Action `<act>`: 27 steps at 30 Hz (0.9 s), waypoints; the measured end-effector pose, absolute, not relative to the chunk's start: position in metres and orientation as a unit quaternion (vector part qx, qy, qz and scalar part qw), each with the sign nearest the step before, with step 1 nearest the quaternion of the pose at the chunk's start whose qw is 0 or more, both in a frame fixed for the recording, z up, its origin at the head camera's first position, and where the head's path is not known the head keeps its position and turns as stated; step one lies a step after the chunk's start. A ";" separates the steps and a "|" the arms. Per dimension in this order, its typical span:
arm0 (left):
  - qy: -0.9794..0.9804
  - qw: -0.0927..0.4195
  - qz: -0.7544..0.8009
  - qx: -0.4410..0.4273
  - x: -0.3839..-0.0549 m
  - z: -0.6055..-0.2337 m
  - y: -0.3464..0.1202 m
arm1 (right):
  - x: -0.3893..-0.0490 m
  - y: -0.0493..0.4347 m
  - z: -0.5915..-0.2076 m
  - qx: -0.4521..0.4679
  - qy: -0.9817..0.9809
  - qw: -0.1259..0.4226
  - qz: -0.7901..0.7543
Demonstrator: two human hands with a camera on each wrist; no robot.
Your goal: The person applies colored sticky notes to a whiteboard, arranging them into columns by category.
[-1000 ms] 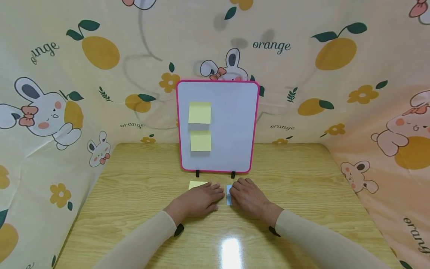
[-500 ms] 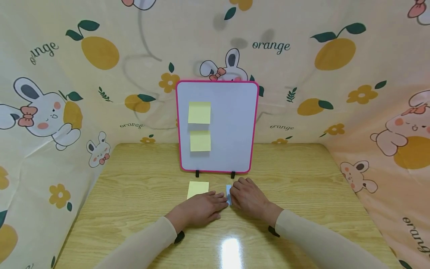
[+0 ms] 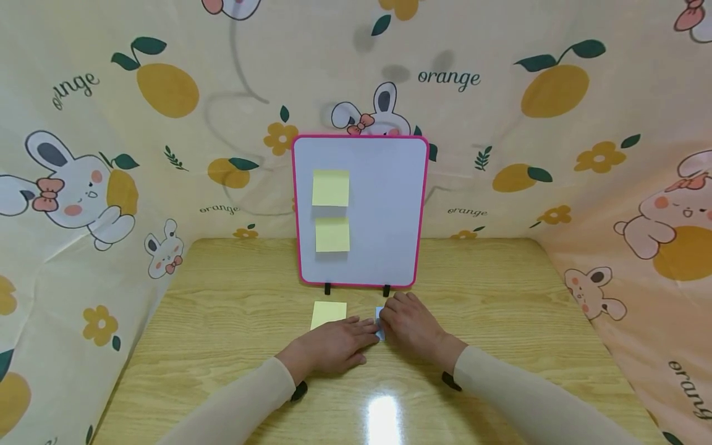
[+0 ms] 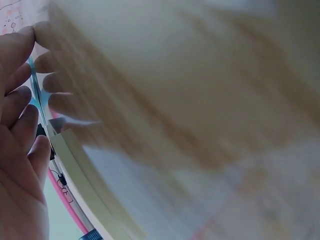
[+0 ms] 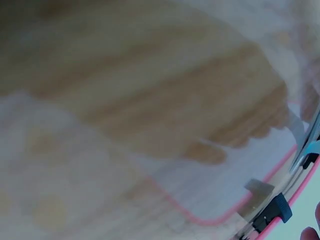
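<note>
Blue paper (image 3: 379, 313) is held by the right hand (image 3: 415, 326), fingers curled, while the left hand (image 3: 337, 346), fingers straight and empty, seemingly steadies it.

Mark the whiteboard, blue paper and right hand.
Whiteboard (image 3: 372, 210): head view, on its bare middle.
Blue paper (image 3: 379, 313): head view, on the upper part of its visible strip.
Right hand (image 3: 413, 322): head view, on the back of the hand.

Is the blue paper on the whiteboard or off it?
Off: the blue paper is at the table, partly covered by the right hand; the whiteboard bears only two yellow notes.
</note>
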State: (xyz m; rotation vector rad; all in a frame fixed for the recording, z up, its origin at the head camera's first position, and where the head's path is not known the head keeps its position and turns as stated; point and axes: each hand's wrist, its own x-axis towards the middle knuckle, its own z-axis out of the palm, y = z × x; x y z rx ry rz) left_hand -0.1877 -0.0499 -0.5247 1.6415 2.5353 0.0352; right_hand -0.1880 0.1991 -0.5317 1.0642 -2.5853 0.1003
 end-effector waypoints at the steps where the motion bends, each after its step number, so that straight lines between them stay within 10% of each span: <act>1: 0.838 0.062 0.013 0.542 -0.188 -0.525 -0.049 | -0.189 0.199 -0.532 0.372 -0.911 0.173 0.038; 27: 0.833 0.082 -0.006 0.547 -0.189 -0.528 -0.049 | -0.219 0.199 -0.528 0.311 -0.920 0.239 0.026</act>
